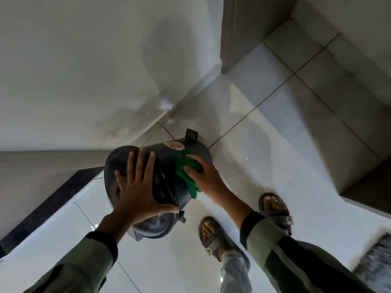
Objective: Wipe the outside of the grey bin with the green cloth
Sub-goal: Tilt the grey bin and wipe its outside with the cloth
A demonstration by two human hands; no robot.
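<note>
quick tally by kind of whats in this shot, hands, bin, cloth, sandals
hands: 2, left hand and right hand
grey bin: 1
green cloth: 1
sandals: 2, one and the other
total: 6

Round sticker on grey bin: blurred, no readable txt.

A dark grey, glossy plastic bin was seen, marked with a round orange and white sticker near its top. A bright green cloth was shown against its side. Sleeves of muted olive green with dark navy cuffs were worn, along with pale blue jeans and grey-brown strapped sandals. The glossy floor tiles were white with thin dark grout lines. A speckled grey and white mat was visible at the edge.
</note>
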